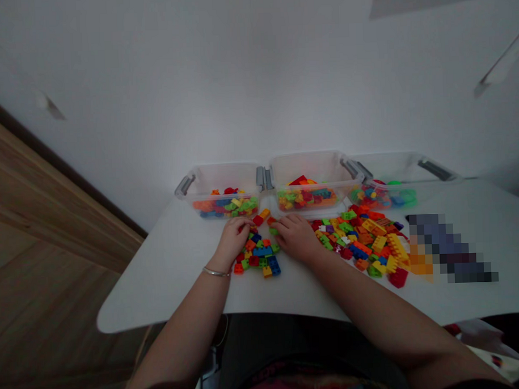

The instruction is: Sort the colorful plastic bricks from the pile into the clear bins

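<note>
My left hand [235,239], with a bracelet at the wrist, rests at the left edge of a small pile of toy building bricks [262,251]. Its fingers are bent together at the tips, and what they pinch is hidden. My right hand [295,236] is at the pile's right side, fingers curled. A green brick [273,231] shows at its fingertips, with an orange brick [271,221] touching or just beside them. Between the hands, a red brick [257,220] and a yellow-orange brick [265,213] lie on the table.
A larger heap of mixed bricks [367,242] spreads right of my right hand. Along the wall stand three clear bins, left [225,176], middle [309,161] and right [394,164], each holding pieces. A pixelated object [451,247] lies at the right on the white table [169,277].
</note>
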`<state>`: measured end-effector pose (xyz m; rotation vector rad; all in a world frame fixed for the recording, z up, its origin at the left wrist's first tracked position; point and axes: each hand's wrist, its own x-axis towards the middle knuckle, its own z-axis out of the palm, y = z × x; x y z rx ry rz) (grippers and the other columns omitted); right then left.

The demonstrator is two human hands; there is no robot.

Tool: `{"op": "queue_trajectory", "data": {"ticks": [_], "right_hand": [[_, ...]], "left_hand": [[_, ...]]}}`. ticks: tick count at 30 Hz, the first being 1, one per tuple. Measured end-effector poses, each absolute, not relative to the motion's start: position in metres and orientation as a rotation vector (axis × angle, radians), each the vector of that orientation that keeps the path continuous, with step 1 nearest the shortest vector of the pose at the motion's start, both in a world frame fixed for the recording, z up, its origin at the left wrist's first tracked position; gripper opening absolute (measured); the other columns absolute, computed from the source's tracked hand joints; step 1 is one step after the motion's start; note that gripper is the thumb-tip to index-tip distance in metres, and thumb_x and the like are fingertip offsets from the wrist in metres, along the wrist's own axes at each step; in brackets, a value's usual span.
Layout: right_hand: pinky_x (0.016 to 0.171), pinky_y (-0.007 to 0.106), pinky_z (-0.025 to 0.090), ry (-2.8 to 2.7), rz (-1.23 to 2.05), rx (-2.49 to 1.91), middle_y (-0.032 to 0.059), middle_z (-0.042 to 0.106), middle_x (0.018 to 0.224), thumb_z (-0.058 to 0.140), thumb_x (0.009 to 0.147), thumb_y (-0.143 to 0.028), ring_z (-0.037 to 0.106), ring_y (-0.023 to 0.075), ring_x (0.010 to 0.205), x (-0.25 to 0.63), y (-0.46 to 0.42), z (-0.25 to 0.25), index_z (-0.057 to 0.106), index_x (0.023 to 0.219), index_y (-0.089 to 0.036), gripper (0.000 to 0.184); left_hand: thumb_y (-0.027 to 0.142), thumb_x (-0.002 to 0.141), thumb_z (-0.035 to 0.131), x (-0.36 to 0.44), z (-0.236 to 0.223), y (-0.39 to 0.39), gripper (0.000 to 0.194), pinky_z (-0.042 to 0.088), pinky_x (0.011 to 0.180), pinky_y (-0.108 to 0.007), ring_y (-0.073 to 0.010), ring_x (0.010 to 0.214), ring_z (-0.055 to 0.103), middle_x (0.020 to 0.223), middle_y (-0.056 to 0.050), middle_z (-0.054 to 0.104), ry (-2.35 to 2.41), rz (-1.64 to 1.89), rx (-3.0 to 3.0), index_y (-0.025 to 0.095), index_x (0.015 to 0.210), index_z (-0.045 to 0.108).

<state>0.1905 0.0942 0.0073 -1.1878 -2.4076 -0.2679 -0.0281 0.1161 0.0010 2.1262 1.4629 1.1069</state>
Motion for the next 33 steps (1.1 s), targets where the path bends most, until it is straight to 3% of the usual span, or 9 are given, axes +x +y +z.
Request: {"op": "queue_trajectory", "data": {"ticks": [4, 8, 20, 25, 29, 33], "right_hand": [[0.095, 0.039, 0.036, -2.363, -0.253, -1.356, 0.0108, 0.066, 0.111, 0.061, 0.084, -0.038, 0.054, 0.0264, 0.103, 0.196, 0.091, 0.018, 0.062, 0.118, -0.017, 0.04], [0.095, 0.041, 0.035, -2.38, -0.267, -1.487, 0.0119, 0.066, 0.105, 0.062, 0.081, -0.044, 0.053, 0.0283, 0.101, 0.199, 0.087, 0.026, 0.066, 0.106, -0.016, 0.038], [0.094, 0.042, 0.04, -2.337, -0.116, -1.476, 0.0124, 0.065, 0.103, 0.062, 0.083, -0.037, 0.055, 0.028, 0.103, 0.197, 0.087, 0.022, 0.069, 0.102, -0.017, 0.029], [0.09, 0.038, 0.046, -2.113, 0.107, -1.141, 0.0086, 0.068, 0.102, 0.061, 0.083, -0.03, 0.059, 0.0231, 0.1, 0.203, 0.09, 0.021, 0.066, 0.105, -0.02, 0.025], [0.09, 0.038, 0.049, -1.841, -0.03, -0.895, 0.0081, 0.067, 0.105, 0.058, 0.084, -0.028, 0.06, 0.0214, 0.1, 0.218, 0.093, 0.041, 0.062, 0.11, -0.023, 0.027], [0.08, 0.036, 0.052, -1.481, -0.121, -1.093, 0.0083, 0.065, 0.105, 0.055, 0.085, -0.036, 0.061, 0.0199, 0.092, 0.239, 0.111, 0.077, 0.058, 0.114, -0.023, 0.032]], "left_hand": [[0.018, 0.083, 0.05, -0.029, -0.001, 0.117, 0.021, 0.048, 0.095, -0.038, -0.0207, 0.095, 0.064, 0.089, -0.004, 0.073, 1.47, 1.111, 2.123, 0.02, 0.079, 0.07], [0.019, 0.083, 0.049, -0.029, 0.001, 0.117, 0.021, 0.049, 0.093, -0.037, -0.0205, 0.094, 0.064, 0.089, -0.004, 0.073, 1.477, 1.095, 2.127, 0.02, 0.079, 0.07], [0.019, 0.083, 0.048, -0.029, 0.0, 0.118, 0.022, 0.047, 0.094, -0.038, -0.0204, 0.094, 0.064, 0.088, -0.004, 0.073, 1.461, 1.088, 2.126, 0.021, 0.078, 0.07], [0.018, 0.083, 0.048, -0.028, 0.003, 0.117, 0.022, 0.048, 0.094, -0.037, -0.0202, 0.094, 0.064, 0.087, -0.003, 0.073, 1.467, 1.083, 2.126, 0.021, 0.077, 0.069], [0.017, 0.082, 0.046, -0.028, 0.006, 0.115, 0.024, 0.048, 0.094, -0.036, -0.0194, 0.093, 0.064, 0.086, -0.003, 0.073, 1.458, 1.062, 2.132, 0.021, 0.074, 0.069], [0.018, 0.082, 0.047, -0.028, 0.008, 0.114, 0.023, 0.048, 0.094, -0.037, -0.0202, 0.093, 0.064, 0.086, -0.004, 0.073, 1.461, 1.067, 2.12, 0.021, 0.075, 0.069]]}}
